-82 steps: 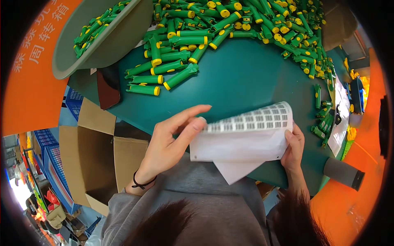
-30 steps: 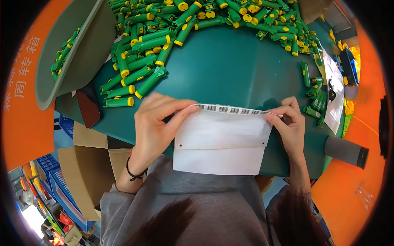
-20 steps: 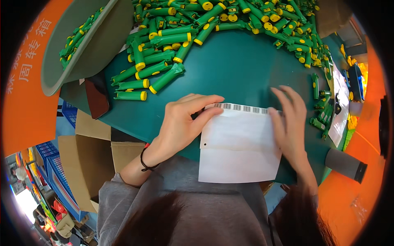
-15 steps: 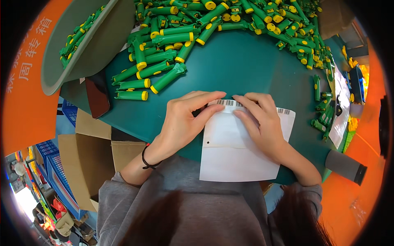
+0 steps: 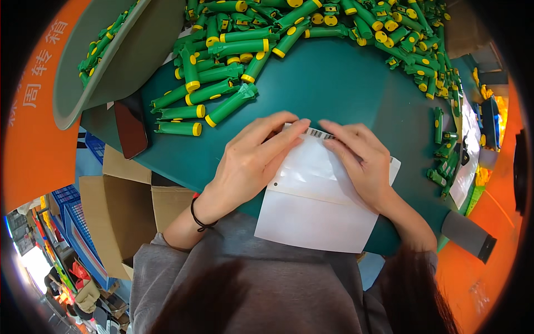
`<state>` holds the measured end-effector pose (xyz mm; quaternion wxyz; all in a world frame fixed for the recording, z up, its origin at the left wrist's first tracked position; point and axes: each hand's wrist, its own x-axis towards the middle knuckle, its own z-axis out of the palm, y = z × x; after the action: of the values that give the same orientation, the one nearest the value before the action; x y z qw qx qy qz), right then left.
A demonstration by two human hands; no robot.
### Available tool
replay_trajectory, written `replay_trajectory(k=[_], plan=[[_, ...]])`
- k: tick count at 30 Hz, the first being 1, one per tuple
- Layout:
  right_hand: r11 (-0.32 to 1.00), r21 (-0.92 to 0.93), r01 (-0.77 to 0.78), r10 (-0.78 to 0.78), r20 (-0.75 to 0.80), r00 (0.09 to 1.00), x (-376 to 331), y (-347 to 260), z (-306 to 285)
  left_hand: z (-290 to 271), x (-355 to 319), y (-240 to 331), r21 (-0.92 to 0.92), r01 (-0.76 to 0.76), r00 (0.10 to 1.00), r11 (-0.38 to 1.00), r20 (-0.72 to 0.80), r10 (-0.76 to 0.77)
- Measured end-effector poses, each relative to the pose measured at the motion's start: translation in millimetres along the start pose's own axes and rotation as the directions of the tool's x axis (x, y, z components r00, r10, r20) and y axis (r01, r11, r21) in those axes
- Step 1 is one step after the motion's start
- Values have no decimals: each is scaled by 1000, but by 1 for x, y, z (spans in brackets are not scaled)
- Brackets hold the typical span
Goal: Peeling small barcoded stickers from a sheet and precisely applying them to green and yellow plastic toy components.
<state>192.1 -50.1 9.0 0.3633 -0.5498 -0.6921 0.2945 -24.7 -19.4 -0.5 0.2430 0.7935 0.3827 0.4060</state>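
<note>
A white label sheet (image 5: 320, 209) with a row of barcodes along its far edge lies in front of me, partly over the table's near edge. It sits slightly turned, and a crosswise line and a small dark dot show on it. My left hand (image 5: 250, 153) pinches the sheet's far left corner between thumb and fingers. On the other side, my right hand (image 5: 364, 161) has its bent fingers and thumb at the barcode edge, the fingertips a little blurred. The hands cover parts of the barcode row. Whether a small label is between the left fingertips is hidden.
Many green tubes with yellow ends (image 5: 239, 47) are heaped across the far side of the green table (image 5: 322, 83). A tilted grey-green basin (image 5: 119, 72) holds more. An open cardboard box (image 5: 125, 217) stands lower left; a grey cylinder (image 5: 467, 231) lies at right; a dark phone-like slab (image 5: 130, 128) is at left.
The sheet has turned a little, its near edge shifting left. My left fingers have drawn tighter together at the corner, and the right fingertips have moved slightly along the barcode edge.
</note>
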Motion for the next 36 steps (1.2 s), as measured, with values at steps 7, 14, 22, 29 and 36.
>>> replay_trajectory(k=[7, 14, 22, 29, 36], plan=[[998, -6, 60, -60, 19, 998, 0, 4, 1, -11, 7, 0, 281, -144, 988, 949, -5, 152], [979, -141, 146, -141, 49, 989, 1, 2, 1, -17, 3, -2, 206, -145, 989, 968, 8, 147], [863, -370, 344, -334, 93, 938, 40, -37, 15, -31, -27, 9, -19, -81, 988, 997, -133, 78], [787, -104, 608, -510, 445, 736, 88, -65, 85, -72, -23, -1, -564, 69, 843, 823, -409, -350], [826, -326, 461, -417, 197, 887, 65, -47, 65, -78, -4, -17, -412, 153, 952, 898, -182, -246]])
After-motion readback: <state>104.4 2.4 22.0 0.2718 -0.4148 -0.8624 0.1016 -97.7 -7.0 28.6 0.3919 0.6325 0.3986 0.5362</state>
